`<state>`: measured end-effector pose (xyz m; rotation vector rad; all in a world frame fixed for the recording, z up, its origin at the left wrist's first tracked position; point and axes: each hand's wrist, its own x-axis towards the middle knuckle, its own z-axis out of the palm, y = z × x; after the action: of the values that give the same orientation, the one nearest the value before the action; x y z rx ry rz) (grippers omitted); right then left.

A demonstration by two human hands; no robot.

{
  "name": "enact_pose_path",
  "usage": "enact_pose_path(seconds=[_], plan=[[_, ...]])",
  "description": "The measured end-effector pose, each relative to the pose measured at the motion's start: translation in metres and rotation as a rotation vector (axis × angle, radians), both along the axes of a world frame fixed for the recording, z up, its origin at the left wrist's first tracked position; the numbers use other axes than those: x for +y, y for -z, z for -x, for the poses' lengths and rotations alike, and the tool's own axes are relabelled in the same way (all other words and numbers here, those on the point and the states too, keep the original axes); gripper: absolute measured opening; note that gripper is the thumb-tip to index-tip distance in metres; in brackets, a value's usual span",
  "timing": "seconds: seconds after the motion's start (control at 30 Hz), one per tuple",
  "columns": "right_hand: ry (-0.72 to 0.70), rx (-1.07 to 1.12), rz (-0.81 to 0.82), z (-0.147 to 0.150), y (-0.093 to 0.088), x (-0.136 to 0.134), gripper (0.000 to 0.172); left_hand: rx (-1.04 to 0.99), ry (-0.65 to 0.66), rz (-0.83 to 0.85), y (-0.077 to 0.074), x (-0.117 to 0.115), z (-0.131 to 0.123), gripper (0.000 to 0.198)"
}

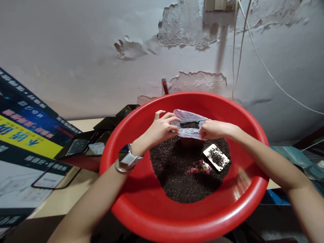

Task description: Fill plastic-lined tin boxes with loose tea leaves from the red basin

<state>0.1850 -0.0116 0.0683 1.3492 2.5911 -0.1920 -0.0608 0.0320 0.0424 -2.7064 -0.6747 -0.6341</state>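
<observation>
Inside a big red plastic basin (pixel 182 219), a clear plastic bag (pixel 187 114) stands with its mouth stretched wide, dark leaf-like bits (pixel 189 125) showing within it. My left hand (pixel 164 126) has its curved fingers and thumb on the left edge of the bag's mouth. On the opposite edge, my right hand (pixel 207 129) is closed, gripping the plastic. A box-like base, partly hidden, shows below the bag. Around it lies a heap of loose dark tea-like leaves (pixel 174 179). A shiny shallow metal tray (pixel 210 152) with some leaves on it rests on the heap's right side.
Pinkish bits (pixel 198 168) lie on the heap. Left of the basin are dark open bags (pixel 101 135) and a large printed box (pixel 30 135) on a pale table (pixel 60 199). A peeling wall (pixel 76 50) rises behind, with hanging cables (pixel 258 50) at right.
</observation>
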Motion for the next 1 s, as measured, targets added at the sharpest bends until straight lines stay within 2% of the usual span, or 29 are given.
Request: enact_pose_path(seconds=[0.53,1.0], plan=[[0.021,-0.017,-0.012,0.0053,0.0031,0.0007,0.024,0.023,0.001,-0.047,0.0013,0.0001,0.0018,0.013],[0.03,-0.04,-0.018,0.0082,0.0023,-0.002,0.028,0.028,-0.007,-0.066,0.0023,-0.0016,0.0014,0.012]])
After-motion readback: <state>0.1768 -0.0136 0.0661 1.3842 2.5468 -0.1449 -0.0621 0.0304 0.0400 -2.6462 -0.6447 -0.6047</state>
